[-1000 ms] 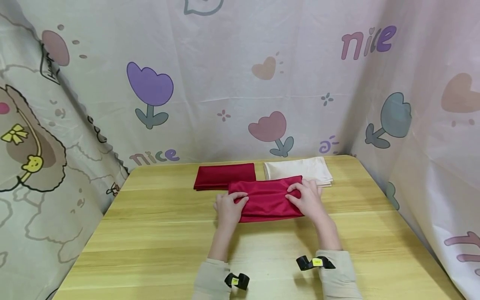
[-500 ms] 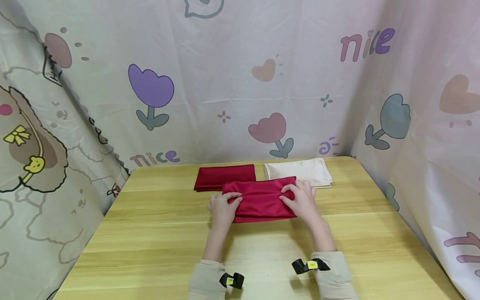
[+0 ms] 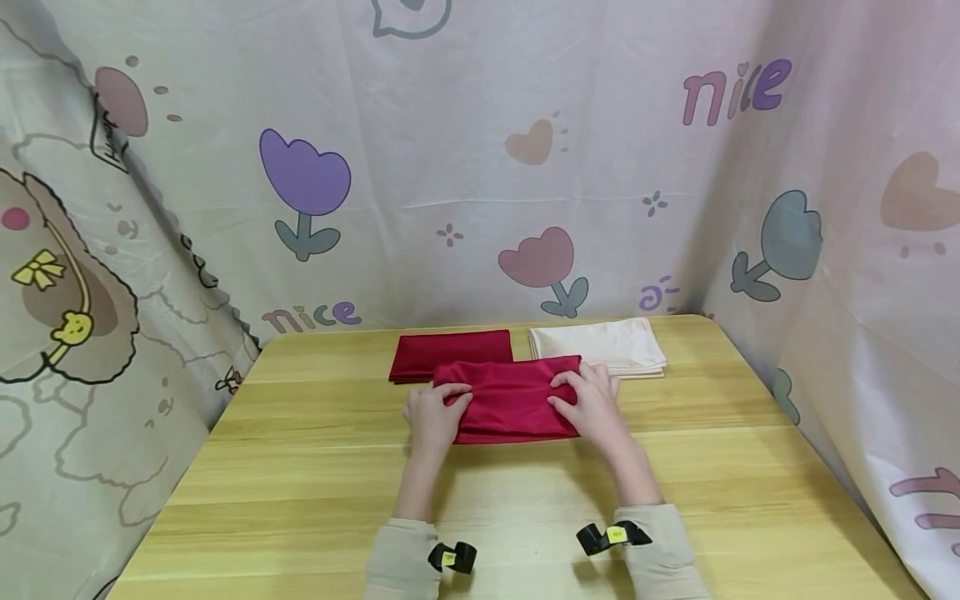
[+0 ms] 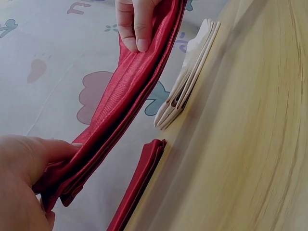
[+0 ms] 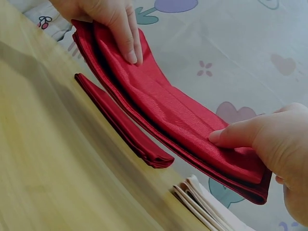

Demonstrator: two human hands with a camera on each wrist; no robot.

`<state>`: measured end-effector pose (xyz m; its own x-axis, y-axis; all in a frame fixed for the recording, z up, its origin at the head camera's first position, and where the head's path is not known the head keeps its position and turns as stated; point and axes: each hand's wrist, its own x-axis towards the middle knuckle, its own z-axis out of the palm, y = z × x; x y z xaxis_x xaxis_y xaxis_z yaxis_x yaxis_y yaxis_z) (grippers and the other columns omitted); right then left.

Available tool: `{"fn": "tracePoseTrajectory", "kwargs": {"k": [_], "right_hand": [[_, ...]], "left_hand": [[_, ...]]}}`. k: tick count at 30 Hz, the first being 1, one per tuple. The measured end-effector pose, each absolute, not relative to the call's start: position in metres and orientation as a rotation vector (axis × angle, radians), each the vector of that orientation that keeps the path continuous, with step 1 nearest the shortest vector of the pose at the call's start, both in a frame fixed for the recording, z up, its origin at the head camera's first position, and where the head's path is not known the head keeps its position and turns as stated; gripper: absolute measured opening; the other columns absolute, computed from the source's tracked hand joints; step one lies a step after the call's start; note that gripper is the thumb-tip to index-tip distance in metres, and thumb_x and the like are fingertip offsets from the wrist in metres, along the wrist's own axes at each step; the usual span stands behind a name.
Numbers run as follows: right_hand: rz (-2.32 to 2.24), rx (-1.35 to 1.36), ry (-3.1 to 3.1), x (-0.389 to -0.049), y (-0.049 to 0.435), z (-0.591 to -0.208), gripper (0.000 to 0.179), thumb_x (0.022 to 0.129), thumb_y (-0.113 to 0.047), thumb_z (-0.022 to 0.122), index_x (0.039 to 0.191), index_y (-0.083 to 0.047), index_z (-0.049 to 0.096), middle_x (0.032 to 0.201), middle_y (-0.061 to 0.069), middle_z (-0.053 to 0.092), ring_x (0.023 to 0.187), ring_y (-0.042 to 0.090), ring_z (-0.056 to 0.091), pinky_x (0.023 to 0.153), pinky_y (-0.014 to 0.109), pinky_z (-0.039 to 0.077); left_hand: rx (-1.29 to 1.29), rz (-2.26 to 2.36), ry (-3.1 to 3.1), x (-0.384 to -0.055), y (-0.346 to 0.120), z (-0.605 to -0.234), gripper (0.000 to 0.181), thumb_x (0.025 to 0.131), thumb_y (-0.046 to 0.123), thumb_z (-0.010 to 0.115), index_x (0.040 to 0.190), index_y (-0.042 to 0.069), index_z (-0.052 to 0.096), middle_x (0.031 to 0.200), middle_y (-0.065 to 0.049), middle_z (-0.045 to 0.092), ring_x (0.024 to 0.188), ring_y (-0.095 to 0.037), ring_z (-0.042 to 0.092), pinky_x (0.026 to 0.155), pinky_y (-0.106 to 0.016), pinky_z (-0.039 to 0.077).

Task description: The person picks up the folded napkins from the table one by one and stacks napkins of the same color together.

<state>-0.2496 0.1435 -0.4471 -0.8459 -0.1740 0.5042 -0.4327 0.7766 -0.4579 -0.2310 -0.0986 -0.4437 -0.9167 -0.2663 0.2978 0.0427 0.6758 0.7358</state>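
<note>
A folded red satin cloth (image 3: 510,404) is held up off the table between both hands, its layers showing along the lower edge in the wrist views. My left hand (image 3: 435,417) pinches its left end, thumb and forefinger on top. At the right end my right hand (image 3: 596,402) grips it the same way, with the other fingers underneath. Behind it lies a second folded cloth, dark red (image 3: 450,350), partly covered by the held one in the head view. To that one's right rests a folded cream cloth (image 3: 600,343).
The wooden table (image 3: 300,483) extends on both sides and in front of the hands. A printed curtain (image 3: 420,150) rises right behind the table's far edge and along both sides. Each sleeve carries a black wrist camera (image 3: 452,557).
Both hands have shifted left together, carrying the held red cloth with them toward the spot in front of the dark red one. The two cloths on the table have stayed put.
</note>
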Motion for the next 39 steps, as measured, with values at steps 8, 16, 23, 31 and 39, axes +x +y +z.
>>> {"fn": "tracePoseTrajectory", "kwargs": {"k": [8, 16, 23, 31, 39], "right_hand": [[0.773, 0.516, -2.462, -0.252, 0.134, -0.455, 0.024, 0.073, -0.016, 0.084, 0.091, -0.015, 0.069, 0.085, 0.003, 0.051, 0.089, 0.026, 0.040, 0.076, 0.042, 0.022], [0.771, 0.527, -2.490, -0.255, 0.126, -0.459, 0.024, 0.074, -0.018, 0.084, 0.093, -0.016, 0.069, 0.087, 0.003, 0.053, 0.091, 0.026, 0.041, 0.078, 0.043, 0.023], [0.758, 0.537, -2.523, -0.258, 0.120, -0.460, 0.023, 0.076, -0.020, 0.083, 0.094, -0.017, 0.069, 0.090, 0.003, 0.053, 0.096, 0.026, 0.042, 0.080, 0.043, 0.024], [0.765, 0.546, -2.535, -0.262, 0.115, -0.459, 0.021, 0.078, -0.019, 0.081, 0.095, -0.017, 0.068, 0.089, 0.002, 0.051, 0.098, 0.026, 0.042, 0.081, 0.043, 0.024], [0.745, 0.570, -2.536, -0.263, 0.110, -0.463, 0.020, 0.079, -0.021, 0.081, 0.094, -0.018, 0.068, 0.092, 0.003, 0.053, 0.098, 0.025, 0.042, 0.082, 0.043, 0.025]], "left_hand": [[0.190, -1.072, -2.538, -0.231, -0.107, -0.445, 0.011, 0.083, 0.024, 0.077, 0.094, 0.020, 0.079, 0.099, -0.007, 0.074, 0.092, -0.025, 0.043, 0.084, -0.045, 0.027], [0.207, -1.045, -2.556, -0.233, -0.119, -0.450, 0.011, 0.083, 0.025, 0.077, 0.093, 0.020, 0.077, 0.100, -0.009, 0.073, 0.098, -0.028, 0.046, 0.089, -0.048, 0.028], [0.213, -1.040, -2.564, -0.231, -0.126, -0.452, 0.012, 0.083, 0.024, 0.077, 0.094, 0.019, 0.076, 0.101, -0.010, 0.072, 0.103, -0.031, 0.048, 0.090, -0.050, 0.028], [0.198, -1.009, -2.564, -0.232, -0.132, -0.452, 0.012, 0.083, 0.025, 0.077, 0.094, 0.020, 0.076, 0.101, -0.010, 0.072, 0.097, -0.030, 0.046, 0.089, -0.049, 0.027], [0.172, -0.964, -2.569, -0.232, -0.140, -0.450, 0.013, 0.083, 0.024, 0.078, 0.095, 0.018, 0.077, 0.112, -0.016, 0.071, 0.099, -0.031, 0.045, 0.089, -0.050, 0.027]]}}
